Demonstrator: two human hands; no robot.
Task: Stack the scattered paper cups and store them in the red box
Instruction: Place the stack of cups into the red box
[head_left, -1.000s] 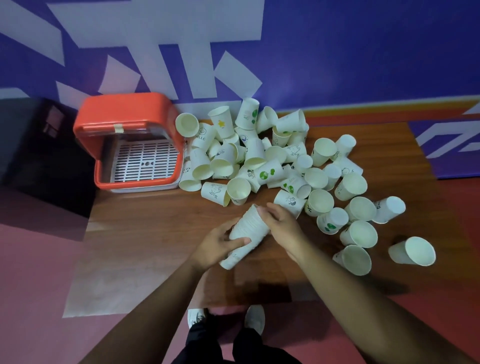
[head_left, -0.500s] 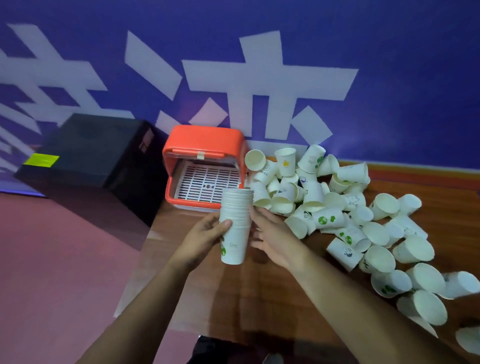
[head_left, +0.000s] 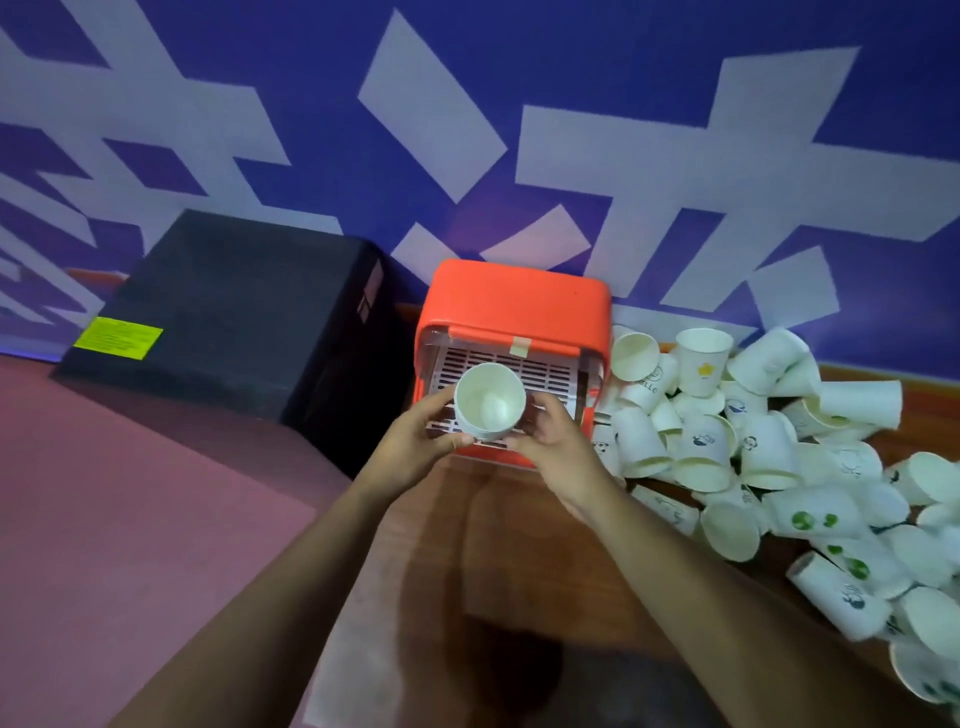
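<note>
A stack of white paper cups (head_left: 489, 401) stands upright, mouth toward me, right over the open front of the red box (head_left: 511, 304). My left hand (head_left: 415, 441) grips the stack from the left with fingers and thumb curled round it. My right hand (head_left: 558, 449) holds its right side, fingers against the wall of the cups. The box has a white slatted tray (head_left: 545, 371) inside. Several loose paper cups (head_left: 727, 441) lie in a heap on the wooden table (head_left: 519, 545) to the right of the box.
A black box (head_left: 234, 317) with a yellow label stands left of the red box, beyond the table's left edge. A blue and white wall runs close behind. The pink floor lies to the left.
Both hands have carried the cup stack forward from in front of the box to its open mouth. My right hand has closed in on the stack's side. My view has moved closer.
</note>
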